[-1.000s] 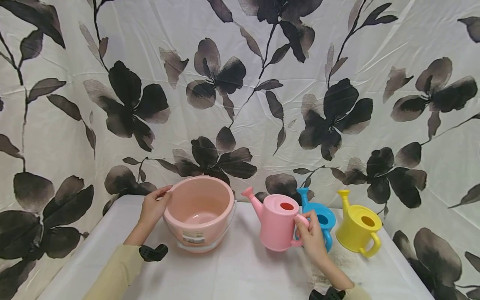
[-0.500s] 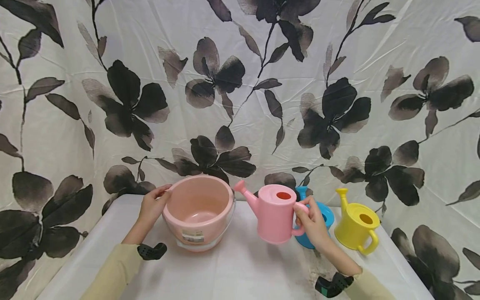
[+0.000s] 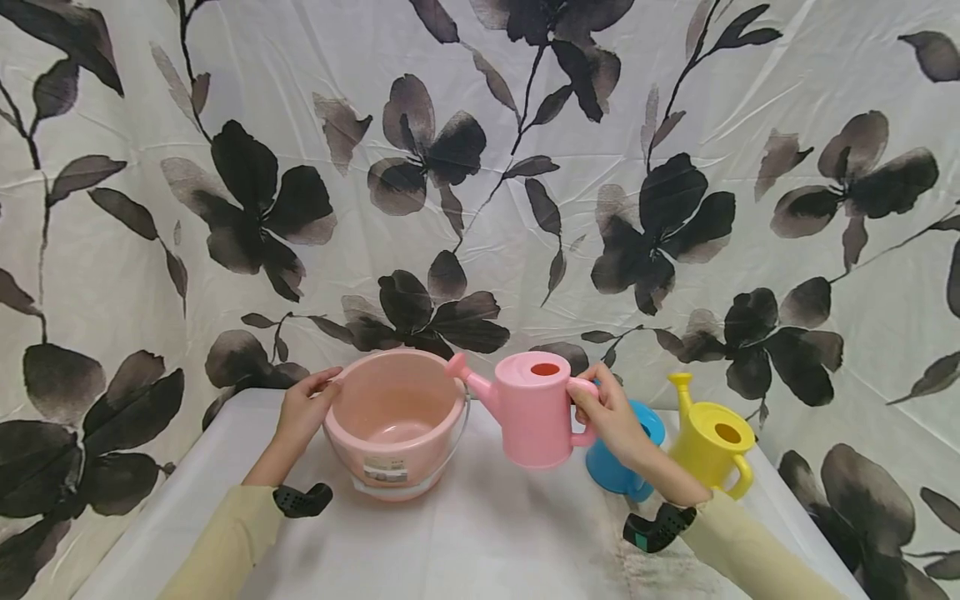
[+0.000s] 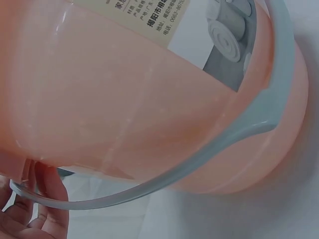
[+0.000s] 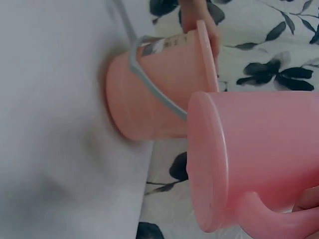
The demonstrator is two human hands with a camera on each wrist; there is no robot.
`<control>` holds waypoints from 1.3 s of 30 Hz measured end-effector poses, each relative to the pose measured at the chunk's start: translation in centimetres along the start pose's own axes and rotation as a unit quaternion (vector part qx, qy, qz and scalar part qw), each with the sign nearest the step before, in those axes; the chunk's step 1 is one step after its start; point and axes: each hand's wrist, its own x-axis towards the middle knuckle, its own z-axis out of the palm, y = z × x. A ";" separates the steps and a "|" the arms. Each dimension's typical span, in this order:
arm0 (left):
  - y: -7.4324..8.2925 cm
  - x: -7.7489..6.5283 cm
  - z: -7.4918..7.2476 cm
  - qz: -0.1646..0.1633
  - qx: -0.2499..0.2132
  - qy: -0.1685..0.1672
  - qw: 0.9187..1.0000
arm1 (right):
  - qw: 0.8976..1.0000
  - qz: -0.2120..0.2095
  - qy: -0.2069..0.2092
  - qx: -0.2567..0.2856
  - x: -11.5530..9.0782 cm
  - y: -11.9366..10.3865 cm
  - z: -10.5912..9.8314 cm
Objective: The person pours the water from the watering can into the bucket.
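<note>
From the head view, the right hand (image 3: 611, 417) has the pink can (image 3: 534, 417) up in the air, off the counter (image 3: 487, 542). A second ago the can was lower and further to the right. Now it is higher, and its spout (image 3: 480, 395) is right by the rim of the bucket (image 3: 397, 396). I think that means the lift is done and the two things have been brought close. I cannot tell if the spout touches the rim. The right hand's grip is curled round the can's handle (image 3: 585, 437). The left hand (image 3: 303, 412) pinches the other side of the rim, and the bucket has stayed in about the same place. The can is shiny pink and stands nearly straight up, with a hole on top that looks red inside. The blue can (image 3: 613, 462) and yellow can (image 3: 708, 450) stand on the counter.

From the left wrist, the bucket fills most of the view. It is smooth and peachy, with a label (image 4: 164, 20) and a pale bail (image 4: 184, 167). Some left fingers show by the rim.

From the right wrist, the pink can is very near, smooth and plain. A little of the right fingers shows by its handle. The bucket sits behind it.
</note>
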 end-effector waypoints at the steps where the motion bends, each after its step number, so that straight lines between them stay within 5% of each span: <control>1: 0.0 0.0 0.0 -0.002 0.000 -0.001 1.000 | 1.000 0.002 -0.003 0.001 0.2 -0.2 0.1; 20: -0.1 0.0 0.1 -0.007 -0.001 -0.006 1.000 | 0.996 0.054 -0.071 -0.016 3.9 -2.2 0.7; 39: -0.4 0.1 0.2 0.009 0.002 0.009 1.000 | 0.991 0.052 -0.106 -0.058 5.7 -2.7 1.4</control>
